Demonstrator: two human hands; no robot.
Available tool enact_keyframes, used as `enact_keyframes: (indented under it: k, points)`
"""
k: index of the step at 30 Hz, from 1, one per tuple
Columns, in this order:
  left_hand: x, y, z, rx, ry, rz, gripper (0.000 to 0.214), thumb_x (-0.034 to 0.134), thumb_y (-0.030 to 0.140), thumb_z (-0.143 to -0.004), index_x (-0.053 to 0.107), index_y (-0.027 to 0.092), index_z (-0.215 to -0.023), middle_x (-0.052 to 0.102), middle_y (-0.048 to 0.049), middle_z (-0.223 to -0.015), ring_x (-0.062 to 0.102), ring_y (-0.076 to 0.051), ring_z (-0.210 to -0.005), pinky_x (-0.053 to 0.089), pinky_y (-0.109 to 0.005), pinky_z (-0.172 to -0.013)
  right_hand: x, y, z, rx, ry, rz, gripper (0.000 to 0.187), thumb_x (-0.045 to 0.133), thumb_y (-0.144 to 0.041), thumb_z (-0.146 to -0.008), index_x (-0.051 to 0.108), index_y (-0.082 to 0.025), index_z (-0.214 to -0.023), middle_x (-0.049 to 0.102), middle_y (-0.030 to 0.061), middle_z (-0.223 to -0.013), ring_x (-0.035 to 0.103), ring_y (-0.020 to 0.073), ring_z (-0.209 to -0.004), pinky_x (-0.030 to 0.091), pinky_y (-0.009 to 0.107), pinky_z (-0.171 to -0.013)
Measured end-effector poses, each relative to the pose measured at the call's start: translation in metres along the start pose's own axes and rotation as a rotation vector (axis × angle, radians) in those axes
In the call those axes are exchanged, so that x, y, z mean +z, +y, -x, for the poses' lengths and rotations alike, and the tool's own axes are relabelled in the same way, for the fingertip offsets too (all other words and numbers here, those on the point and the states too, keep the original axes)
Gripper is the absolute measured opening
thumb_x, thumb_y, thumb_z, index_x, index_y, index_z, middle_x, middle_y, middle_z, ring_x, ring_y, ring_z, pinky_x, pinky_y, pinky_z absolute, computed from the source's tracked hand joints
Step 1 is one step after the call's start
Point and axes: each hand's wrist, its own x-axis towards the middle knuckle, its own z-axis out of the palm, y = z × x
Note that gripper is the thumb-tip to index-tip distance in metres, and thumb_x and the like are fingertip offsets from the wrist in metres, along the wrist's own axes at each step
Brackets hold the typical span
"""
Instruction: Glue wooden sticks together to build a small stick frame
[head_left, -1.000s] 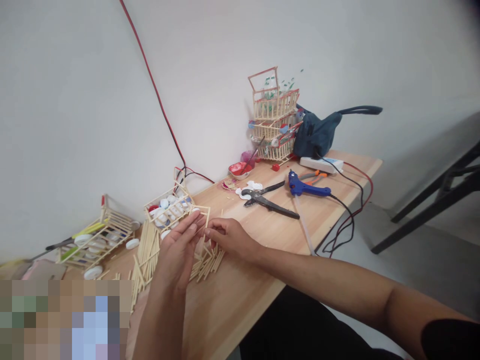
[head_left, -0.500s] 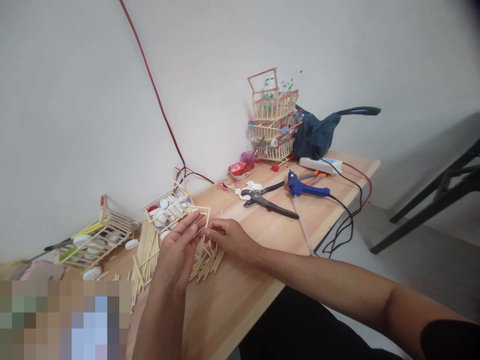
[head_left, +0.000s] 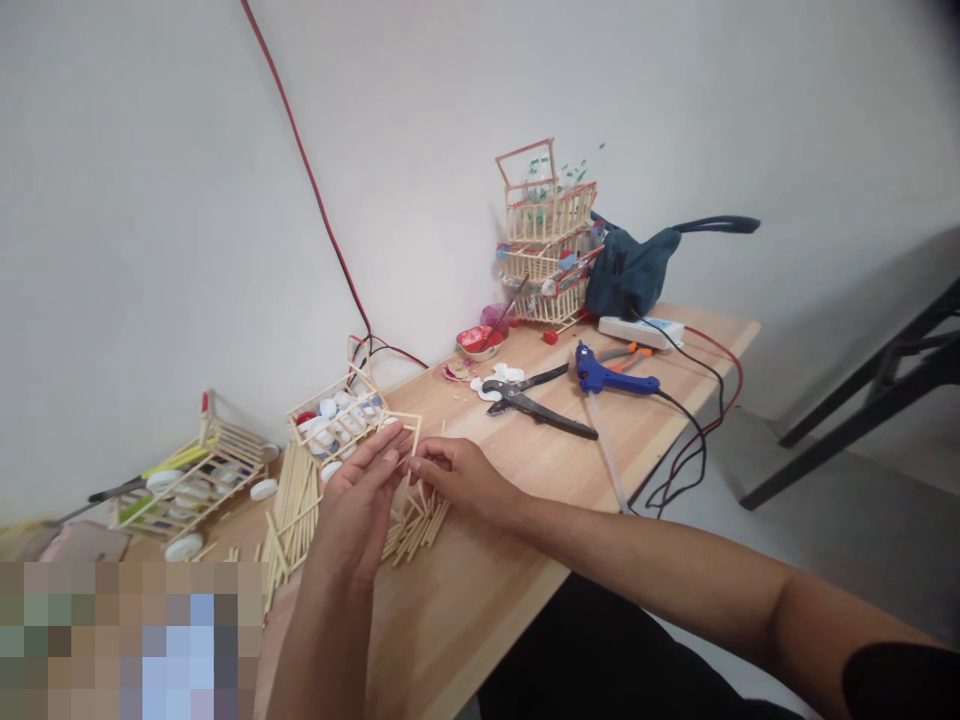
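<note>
The stick frame [head_left: 417,436] is pale yellow, the bag [head_left: 634,268] seemingly teal.

Person: short black sleeve [head_left: 904,680] on right arm [head_left: 660,550]; black lower garment [head_left: 600,650], probably trousers; left hand [head_left: 364,490], right hand [head_left: 469,478] bare.

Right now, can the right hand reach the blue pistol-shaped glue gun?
Probably, once the right hand releases the pale wooden stick frame: nothing covers the glue gun, though black long-handled cutters lie between.

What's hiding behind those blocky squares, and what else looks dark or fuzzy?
Head view: I can't tell what the lower-left squares cover; the upper-right corner darkens; a faint shadow marks the wall beside the stacked baskets; the stick frame at the right hand looks soft.
</note>
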Motion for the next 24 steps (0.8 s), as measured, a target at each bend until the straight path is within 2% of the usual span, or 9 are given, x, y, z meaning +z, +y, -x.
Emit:
enact_keyframes:
  k: [5, 8, 10, 12, 15, 16, 18, 21, 24]
  points:
    - [0.0, -0.002, 0.0, 0.046, -0.009, -0.033, 0.042, 0.082, 0.027, -0.056, 0.069, 0.014, -0.094, 0.071, -0.0123, -0.108, 0.063, -0.023, -0.108, 0.045, -0.036, -0.1, -0.001, 0.001, -0.002, -0.015, 0.026, 0.002, 0.019, 0.054, -0.029, -0.089, 0.059, -0.016, -0.076, 0.056, -0.003, -0.065, 0.053, 0.0083, -0.058, 0.04, 0.019, -0.057]
    - [-0.003, -0.001, 0.0, 0.139, 0.014, -0.18, 0.039, 0.079, 0.032, -0.062, 0.066, 0.015, -0.094, 0.071, -0.0118, -0.109, 0.065, -0.023, -0.102, 0.049, -0.036, -0.092, -0.002, -0.001, -0.003, 0.014, 0.054, -0.006, 0.019, 0.054, -0.029, -0.089, 0.06, -0.016, -0.075, 0.056, -0.0029, -0.063, 0.052, 0.0081, -0.057, 0.04, 0.019, -0.056]
    - [-0.007, 0.003, 0.001, 0.27, 0.097, -0.377, 0.035, 0.073, 0.036, -0.068, 0.065, 0.016, -0.096, 0.071, -0.0101, -0.103, 0.066, -0.02, -0.088, 0.052, -0.033, -0.079, -0.003, -0.003, -0.003, 0.036, 0.062, -0.026, 0.019, 0.054, -0.028, -0.089, 0.06, -0.016, -0.076, 0.056, -0.0026, -0.064, 0.052, 0.008, -0.056, 0.039, 0.018, -0.054]
    - [-0.011, 0.008, 0.003, 0.432, 0.244, -0.593, 0.032, 0.067, 0.039, -0.074, 0.066, 0.018, -0.098, 0.072, -0.0073, -0.096, 0.065, -0.017, -0.078, 0.05, -0.029, -0.071, -0.003, -0.004, -0.003, 0.046, 0.059, -0.055, 0.017, 0.054, -0.027, -0.088, 0.061, -0.016, -0.077, 0.058, -0.0018, -0.068, 0.053, 0.0079, -0.056, 0.039, 0.018, -0.052]
    - [-0.02, 0.016, 0.004, 0.57, 0.435, -0.827, 0.032, 0.061, 0.042, -0.079, 0.069, 0.021, -0.101, 0.072, -0.0054, -0.093, 0.064, -0.019, -0.082, 0.048, -0.03, -0.074, -0.003, -0.004, -0.003, 0.041, 0.041, -0.083, 0.016, 0.054, -0.028, -0.088, 0.061, -0.016, -0.079, 0.061, -0.0006, -0.075, 0.053, 0.0073, -0.058, 0.039, 0.018, -0.053]
    - [-0.023, 0.018, 0.003, 0.569, 0.455, -0.873, 0.033, 0.061, 0.044, -0.079, 0.07, 0.021, -0.101, 0.072, -0.0056, -0.094, 0.064, -0.02, -0.085, 0.047, -0.031, -0.078, -0.003, -0.004, -0.003, 0.035, 0.033, -0.083, 0.016, 0.054, -0.028, -0.088, 0.062, -0.016, -0.08, 0.062, -0.0006, -0.076, 0.053, 0.0071, -0.058, 0.04, 0.018, -0.053]
    - [-0.03, 0.018, -0.001, 0.502, 0.418, -0.908, 0.035, 0.061, 0.046, -0.078, 0.072, 0.02, -0.099, 0.073, -0.0064, -0.096, 0.064, -0.023, -0.092, 0.046, -0.033, -0.085, -0.003, -0.004, -0.002, 0.025, 0.022, -0.073, 0.017, 0.054, -0.029, -0.088, 0.062, -0.016, -0.08, 0.061, -0.0011, -0.073, 0.053, 0.007, -0.057, 0.039, 0.018, -0.054]
    - [-0.038, 0.015, -0.009, 0.361, 0.306, -0.759, 0.038, 0.063, 0.049, -0.074, 0.074, 0.017, -0.091, 0.074, -0.0074, -0.093, 0.065, -0.025, -0.095, 0.046, -0.035, -0.088, -0.002, -0.004, -0.001, 0.039, 0.018, -0.059, 0.018, 0.054, -0.029, -0.089, 0.062, -0.016, -0.08, 0.057, -0.0024, -0.066, 0.051, 0.0074, -0.056, 0.038, 0.018, -0.053]
    - [-0.039, 0.012, -0.013, 0.242, 0.301, -0.606, 0.039, 0.069, 0.048, -0.066, 0.074, 0.016, -0.087, 0.075, -0.0074, -0.087, 0.066, -0.025, -0.091, 0.049, -0.035, -0.082, -0.002, -0.003, -0.001, 0.043, 0.014, -0.056, 0.019, 0.054, -0.031, -0.089, 0.062, -0.016, -0.081, 0.057, -0.0024, -0.064, 0.051, 0.008, -0.057, 0.038, 0.018, -0.053]
